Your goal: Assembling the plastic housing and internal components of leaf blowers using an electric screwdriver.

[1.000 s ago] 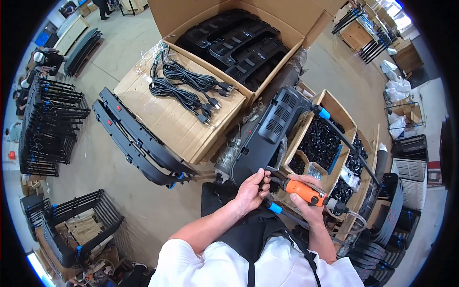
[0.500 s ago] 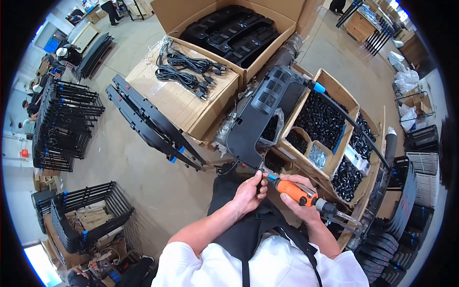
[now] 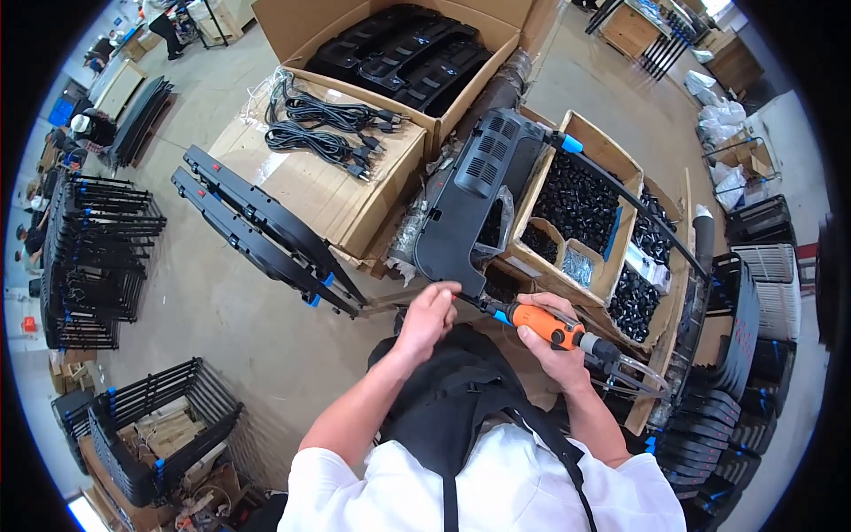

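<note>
My right hand (image 3: 557, 344) grips an orange and black electric screwdriver (image 3: 551, 328), its bit pointing left at the lower end of a long black plastic housing (image 3: 470, 195). My left hand (image 3: 427, 316) pinches at the bit's tip, right against the housing's bottom edge, fingers closed; what it pinches is too small to see. The housing leans tilted across cardboard boxes, with vent grilles near its upper end.
A divided carton (image 3: 581, 217) of small black parts and screws sits to the right. A box (image 3: 355, 191) with coiled black cables (image 3: 324, 129) and a carton of black trays (image 3: 403, 58) lie ahead. Black panels (image 3: 257, 226) lean left; black wire racks (image 3: 93, 257) stand beyond.
The view has shifted, so the housing and boxes sit more central and higher. My hands stay together at the housing's lower end with the screwdriver held the same way.
</note>
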`<state>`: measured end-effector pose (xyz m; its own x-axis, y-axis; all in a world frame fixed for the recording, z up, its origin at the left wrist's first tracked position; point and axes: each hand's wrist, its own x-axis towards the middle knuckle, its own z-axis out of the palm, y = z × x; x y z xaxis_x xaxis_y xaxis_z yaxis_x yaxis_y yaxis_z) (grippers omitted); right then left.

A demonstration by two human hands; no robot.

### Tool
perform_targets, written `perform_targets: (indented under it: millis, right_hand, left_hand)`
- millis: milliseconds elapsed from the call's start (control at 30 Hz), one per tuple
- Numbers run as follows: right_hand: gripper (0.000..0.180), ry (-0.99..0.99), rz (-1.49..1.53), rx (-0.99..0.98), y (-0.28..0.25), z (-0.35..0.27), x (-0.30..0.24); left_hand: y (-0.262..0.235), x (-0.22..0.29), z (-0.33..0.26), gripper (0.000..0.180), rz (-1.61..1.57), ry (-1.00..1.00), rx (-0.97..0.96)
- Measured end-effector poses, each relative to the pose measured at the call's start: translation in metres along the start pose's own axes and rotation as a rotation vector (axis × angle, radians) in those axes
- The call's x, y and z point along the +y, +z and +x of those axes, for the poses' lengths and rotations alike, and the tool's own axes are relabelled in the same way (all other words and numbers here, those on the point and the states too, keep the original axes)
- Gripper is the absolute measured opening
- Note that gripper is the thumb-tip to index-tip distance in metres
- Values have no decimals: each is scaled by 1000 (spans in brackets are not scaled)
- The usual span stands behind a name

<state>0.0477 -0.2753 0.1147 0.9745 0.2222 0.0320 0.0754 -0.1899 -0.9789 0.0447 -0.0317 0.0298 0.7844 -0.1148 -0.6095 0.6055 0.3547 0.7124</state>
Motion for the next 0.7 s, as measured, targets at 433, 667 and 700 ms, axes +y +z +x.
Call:
perform_targets:
  millis: [433, 667, 700]
  right_hand:
    - [48, 68, -155, -9, 25, 8, -14]
    - [49, 81, -131, -7, 34, 11, -7]
    - [48, 68, -162, 5, 36, 12, -5]
  left_hand:
    - [-1, 50, 73, 28, 1356, 536, -173]
    - [-1, 55, 77, 26, 1360, 550, -211]
    - [-2, 56, 77, 26, 1363, 548, -222]
